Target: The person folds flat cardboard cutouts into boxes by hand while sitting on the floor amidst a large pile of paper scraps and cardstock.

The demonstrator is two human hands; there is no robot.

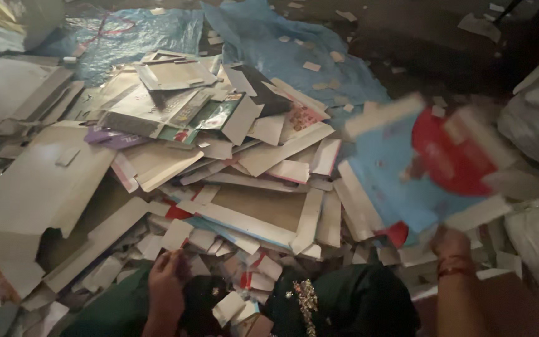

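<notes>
From the head camera, the person sat low on the floor (pixel 407 37) with a wide heap of flattened cardboard cartons (pixel 232 156) spread in front of their knees. The right hand (pixel 449 242) was raised at the right side of the view, its grip closed on the lower edge of a flattened blue carton with a large red round patch (pixel 419 162); the sheet was motion-blurred, held up tilted above the heap's right margin, clear of the pieces under it. The left hand (pixel 166 281) rested low near the lap, fingers curled around a small white card scrap (pixel 176 234) at the heap's near edge, though how firmly it pinched could not be told.

The blue carton looked like thin printed board with pale, bare flaps along its edges: light, fairly stiff across its panels but ready to fold along its creases, and likely to flop if held only by one flap. A pinch at a panel edge beside a crease, as the right hand had it, seemed the steadier hold. Its glossy printed face was probably a little slippery.

The heap mixed grey-brown unprinted backs, white strips and coloured printed faces, all flat, angular and overlapping. A crumpled blue plastic sheet (pixel 294 56) lay beyond the heap, dotted with small paper offcuts. Pale woven sacks (pixel 538 118) stood at the right. A dark garment with beaded trim (pixel 338 306) covered the lap
</notes>
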